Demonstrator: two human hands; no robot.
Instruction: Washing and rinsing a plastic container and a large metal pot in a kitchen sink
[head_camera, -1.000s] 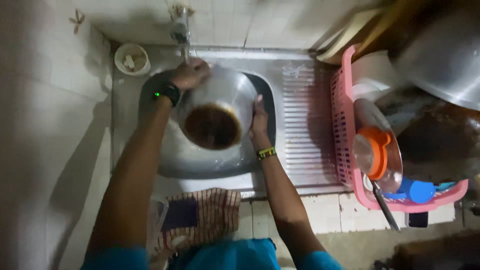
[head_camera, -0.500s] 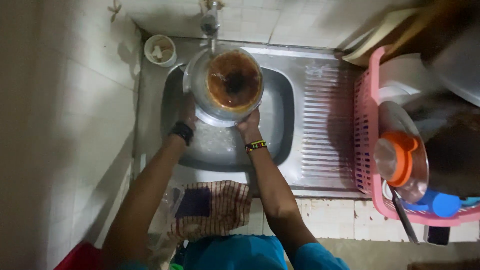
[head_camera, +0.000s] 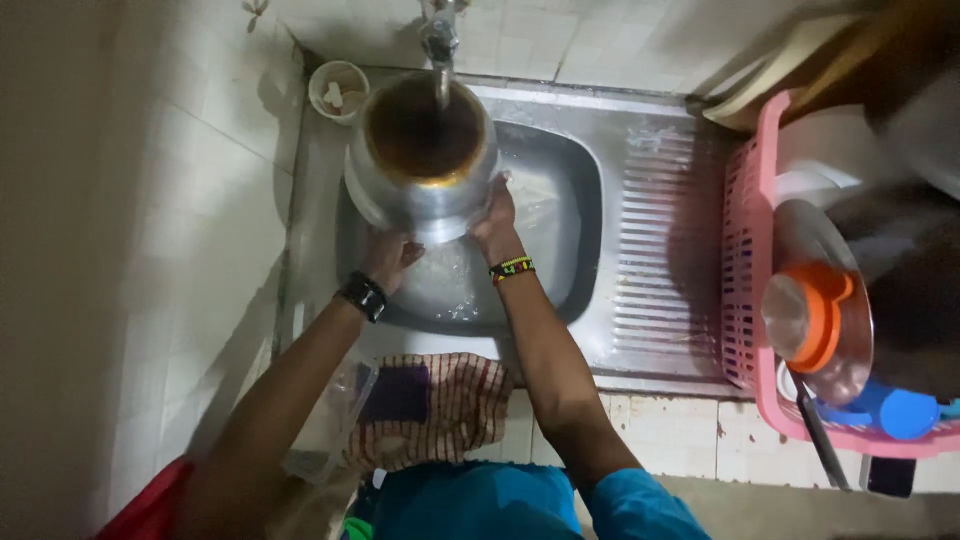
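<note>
- My left hand (head_camera: 390, 258) and right hand (head_camera: 497, 215) clasp the steel pot (head_camera: 424, 160), fingers wrapped on its lower wall, over the sink's (head_camera: 570, 240) back left corner under the tap (head_camera: 440, 40).
- Brown water fills the pot.
- A small white cup (head_camera: 338, 90) stands at the sink's back left corner.
- A pink dish rack (head_camera: 750, 290) at the right edge holds a lid with an orange knob (head_camera: 815, 315).

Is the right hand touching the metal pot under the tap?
Touching. The head view shows the right hand pressed flat against the metal pot wall, no gap.
</note>
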